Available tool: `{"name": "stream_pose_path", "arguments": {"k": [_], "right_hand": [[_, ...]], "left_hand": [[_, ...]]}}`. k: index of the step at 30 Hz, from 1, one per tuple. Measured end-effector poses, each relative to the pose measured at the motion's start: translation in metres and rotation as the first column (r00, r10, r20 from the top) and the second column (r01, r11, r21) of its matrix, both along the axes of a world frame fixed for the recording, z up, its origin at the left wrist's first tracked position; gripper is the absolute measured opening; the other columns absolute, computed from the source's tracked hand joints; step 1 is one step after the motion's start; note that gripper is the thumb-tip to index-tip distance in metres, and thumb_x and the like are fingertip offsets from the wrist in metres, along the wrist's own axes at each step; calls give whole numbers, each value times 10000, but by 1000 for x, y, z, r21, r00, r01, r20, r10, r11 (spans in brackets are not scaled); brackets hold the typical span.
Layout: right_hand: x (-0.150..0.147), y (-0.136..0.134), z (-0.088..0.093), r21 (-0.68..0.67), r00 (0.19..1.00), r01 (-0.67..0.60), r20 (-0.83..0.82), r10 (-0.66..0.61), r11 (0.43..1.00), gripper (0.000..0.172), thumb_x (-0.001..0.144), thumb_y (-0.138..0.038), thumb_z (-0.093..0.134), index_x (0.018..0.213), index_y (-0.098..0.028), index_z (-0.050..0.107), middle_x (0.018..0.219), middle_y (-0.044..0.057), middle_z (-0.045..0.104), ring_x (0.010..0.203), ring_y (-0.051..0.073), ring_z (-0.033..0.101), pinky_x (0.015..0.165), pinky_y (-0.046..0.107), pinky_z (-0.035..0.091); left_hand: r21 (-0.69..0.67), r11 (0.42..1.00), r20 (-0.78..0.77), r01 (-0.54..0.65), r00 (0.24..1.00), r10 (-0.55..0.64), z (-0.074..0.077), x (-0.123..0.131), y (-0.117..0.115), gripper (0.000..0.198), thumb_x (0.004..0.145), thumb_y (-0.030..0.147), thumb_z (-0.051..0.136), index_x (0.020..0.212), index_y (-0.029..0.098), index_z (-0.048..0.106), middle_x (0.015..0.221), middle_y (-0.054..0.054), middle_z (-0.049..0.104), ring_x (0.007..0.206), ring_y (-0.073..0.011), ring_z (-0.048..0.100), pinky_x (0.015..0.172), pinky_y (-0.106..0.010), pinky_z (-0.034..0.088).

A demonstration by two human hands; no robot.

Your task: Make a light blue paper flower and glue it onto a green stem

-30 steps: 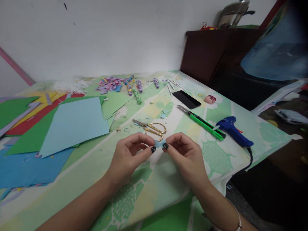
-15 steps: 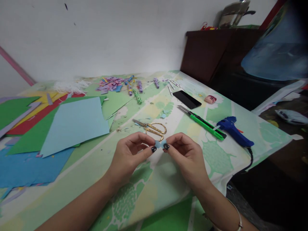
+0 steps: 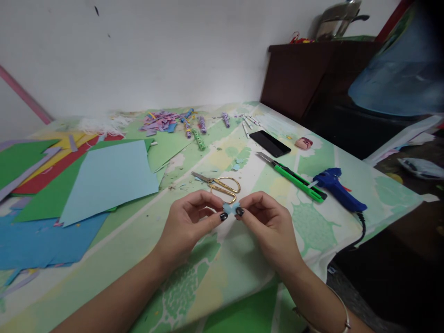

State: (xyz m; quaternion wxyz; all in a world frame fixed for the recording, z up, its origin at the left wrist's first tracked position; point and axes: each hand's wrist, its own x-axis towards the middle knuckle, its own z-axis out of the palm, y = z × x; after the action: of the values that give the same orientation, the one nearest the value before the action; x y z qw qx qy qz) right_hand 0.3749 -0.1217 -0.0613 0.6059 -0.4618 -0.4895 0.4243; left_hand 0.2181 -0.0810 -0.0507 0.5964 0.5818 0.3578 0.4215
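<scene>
Between my two hands is a small light blue paper cutout [image 3: 231, 208] with a notched edge, held just above the table. My left hand [image 3: 194, 215] pinches its left side between thumb and fingers. On its right side my right hand [image 3: 265, 217] pinches it in the same way. Fingertips cover part of the cutout, so its full shape is hidden. Just beyond my fingers lie gold-handled scissors [image 3: 222, 185], blades pointing left. Small light blue paper scraps [image 3: 237, 164] are scattered farther back.
A green utility knife [image 3: 300, 182] with its blade out and a blue glue gun [image 3: 338, 189] lie at right. Behind them are a black phone [image 3: 270, 143] and a pinkish object [image 3: 303, 143]. Coloured sheets [image 3: 114, 175] cover the left, with rolled paper pieces [image 3: 198, 138] at the back.
The cutout has shifted very slightly between my fingertips, and my left thumb has moved a touch to the right. Everything else looks the same.
</scene>
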Motion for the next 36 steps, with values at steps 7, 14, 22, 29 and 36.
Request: {"name": "stream_pose_path", "arguments": {"k": [7, 14, 22, 29, 36], "right_hand": [[-3, -2, 0, 65, 999, 28, 35, -31, 997, 37, 763, -161, 595, 766, -183, 565, 740, 0, 590, 698, 113, 559, 658, 237, 481], [-4, -5, -5, 175, 990, 38, 128, -61, 984, 94, 794, -118, 552, 837, -198, 574, 794, 10, 591, 774, 135, 573, 701, 268, 472], [-4, -8, -9, 228, 960, 63, 251, -121, 972, 103, 801, -118, 538, 853, -202, 563, 822, 27, 584, 797, 155, 576, 726, 295, 480], [-4, -8, -8, 254, 955, 57, 268, -127, 965, 109, 790, -104, 536, 832, -203, 556, 805, 28, 561, 794, 163, 561, 742, 323, 475], [-5, -9, -9, 257, 951, 77, 272, -148, 963, 113, 784, -104, 542, 835, -205, 540, 795, 24, 550, 770, 157, 551, 708, 312, 465]], "left_hand": [[50, 999, -19, 15, 1000, -14, 3, 1, -1, 89, 698, 184, 694, 724, 159, 612, 818, -32, 627, 797, -153, 594, 710, -255, 480], [74, 997, -49, -5, 999, 8, 3, 2, -1, 82, 703, 179, 683, 705, 157, 604, 796, -30, 616, 775, -151, 590, 704, -259, 478], [114, 993, -75, -6, 997, 15, 4, 1, -3, 49, 713, 160, 660, 705, 155, 612, 776, -28, 614, 777, -148, 586, 738, -262, 478], [158, 987, -102, -29, 994, 45, 5, 2, -4, 38, 696, 136, 648, 690, 159, 618, 753, -36, 621, 765, -164, 591, 733, -279, 481], [256, 966, -118, -29, 991, 61, 6, 3, -5, 57, 692, 114, 644, 668, 163, 626, 763, -49, 633, 784, -177, 600, 757, -303, 479]]}}
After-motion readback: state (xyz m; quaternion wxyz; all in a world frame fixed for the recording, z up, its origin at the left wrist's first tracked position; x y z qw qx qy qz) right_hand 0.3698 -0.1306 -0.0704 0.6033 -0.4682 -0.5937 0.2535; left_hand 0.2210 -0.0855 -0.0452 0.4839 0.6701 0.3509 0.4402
